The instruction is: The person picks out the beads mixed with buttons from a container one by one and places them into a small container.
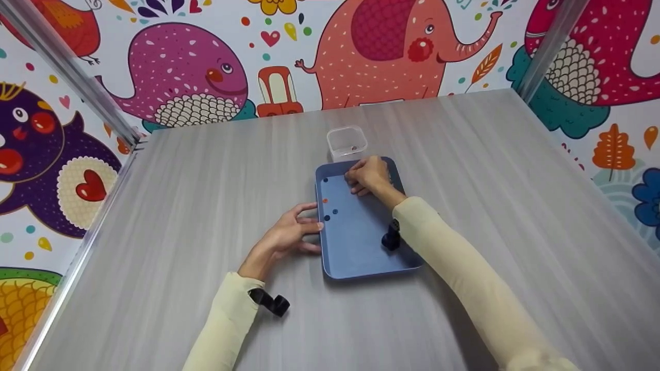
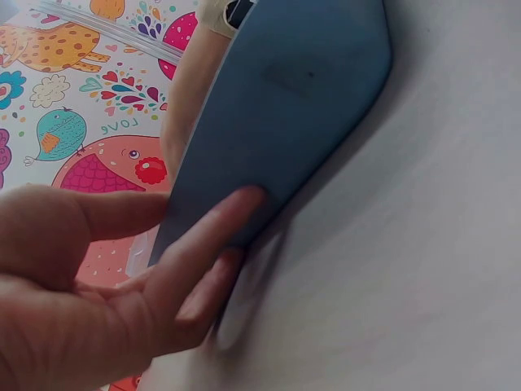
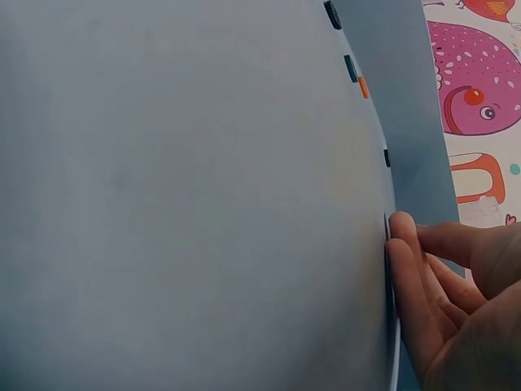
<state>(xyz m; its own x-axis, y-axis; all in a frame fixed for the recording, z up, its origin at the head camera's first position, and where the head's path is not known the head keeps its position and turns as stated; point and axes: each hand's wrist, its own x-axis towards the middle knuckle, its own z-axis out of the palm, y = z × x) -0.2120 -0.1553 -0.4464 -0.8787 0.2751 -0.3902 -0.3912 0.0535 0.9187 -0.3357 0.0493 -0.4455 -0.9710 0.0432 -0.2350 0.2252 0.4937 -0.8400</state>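
Note:
A shallow blue tray (image 1: 361,242) lies on the table. My left hand (image 1: 289,232) rests against its left side, fingers fairly straight; in the left wrist view fingertips (image 2: 248,199) touch the tray's outer wall (image 2: 301,90). My right hand (image 1: 368,175) reaches into the tray's far end with bent fingers. The right wrist view shows its thumb and fingertips (image 3: 399,224) close together by the tray floor; whether something small sits between them is hidden. Along the tray's left side lie small button-like discs: an orange disc (image 1: 325,201), a blue disc (image 1: 335,212) and dark discs (image 1: 327,218).
Just beyond the tray's far edge stands a clear plastic box (image 1: 347,141) with a tiny item (image 1: 353,148) inside. A grey table (image 1: 216,180) surrounds the tray. Printed cartoon panels (image 1: 289,36) rise behind the table and on both sides.

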